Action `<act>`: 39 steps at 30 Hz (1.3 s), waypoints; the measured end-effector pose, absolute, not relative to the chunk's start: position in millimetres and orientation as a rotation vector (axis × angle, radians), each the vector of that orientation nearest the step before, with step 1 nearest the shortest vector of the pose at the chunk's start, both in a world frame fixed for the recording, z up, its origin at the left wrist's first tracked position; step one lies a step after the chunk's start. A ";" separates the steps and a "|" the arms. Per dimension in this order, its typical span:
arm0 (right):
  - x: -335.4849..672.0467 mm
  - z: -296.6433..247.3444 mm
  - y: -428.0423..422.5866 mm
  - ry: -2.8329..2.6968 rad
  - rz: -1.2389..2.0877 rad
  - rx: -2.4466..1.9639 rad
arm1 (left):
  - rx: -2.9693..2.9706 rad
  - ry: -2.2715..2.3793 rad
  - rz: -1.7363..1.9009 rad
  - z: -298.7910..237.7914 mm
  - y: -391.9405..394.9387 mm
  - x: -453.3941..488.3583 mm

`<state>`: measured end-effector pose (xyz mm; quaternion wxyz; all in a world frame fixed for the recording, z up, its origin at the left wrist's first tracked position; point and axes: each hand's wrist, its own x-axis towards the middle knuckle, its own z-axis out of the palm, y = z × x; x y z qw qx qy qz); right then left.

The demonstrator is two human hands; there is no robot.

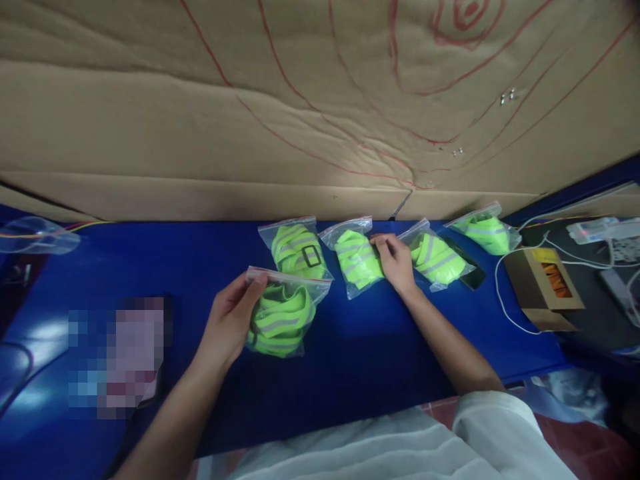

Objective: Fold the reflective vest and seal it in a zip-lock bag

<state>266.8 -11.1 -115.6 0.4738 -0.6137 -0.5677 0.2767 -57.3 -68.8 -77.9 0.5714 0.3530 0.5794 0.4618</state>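
Note:
My left hand [233, 320] is closed on the zip strip of a clear zip-lock bag [283, 317], thumb on top. Inside the bag is a coiled neon-yellow strap with grey reflective stripes. My right hand [395, 260] has curled fingers at the right edge of another zip-lock bag [357, 260], seemingly pinching it. Behind the held bag lies a similar bag [300, 250] whose strap shows a black buckle. Right of my right hand is one more bag of strap [437, 259], and farther right another [486, 230].
A dark phone [467, 263] lies partly under a bag. On the right are an open cardboard box [543, 287] with orange contents, and white cables [500, 287]. A blurred-out object [133, 353] lies on the blue table [345, 360] at left. Cardboard with red lines [300, 153] stands behind.

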 end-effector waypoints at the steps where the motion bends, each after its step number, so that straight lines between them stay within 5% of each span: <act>1: 261.4 -109.0 -25.6 -1.410 0.627 -1.502 | 0.854 1.362 1.088 -77.7 -71.2 -56.9; 4: 240.7 -84.2 -67.4 -1.649 0.542 -1.417 | 0.989 1.351 1.071 -74.1 -81.4 -51.2; 10: 215.9 -47.3 -106.8 -1.721 1.258 -1.078 | 1.278 1.288 0.905 -54.3 -91.9 -28.8; 17: 225.3 -50.1 -100.6 -1.598 1.086 -1.143 | 1.255 1.200 0.808 -42.6 -88.9 -29.3; 32: 244.3 -74.5 -87.7 -0.911 1.403 -1.280 | 1.136 1.014 0.638 -103.5 -111.6 -26.5; 39: 245.4 -79.2 -95.9 -1.336 1.393 -1.184 | 1.090 1.017 0.838 -94.1 -112.7 -26.5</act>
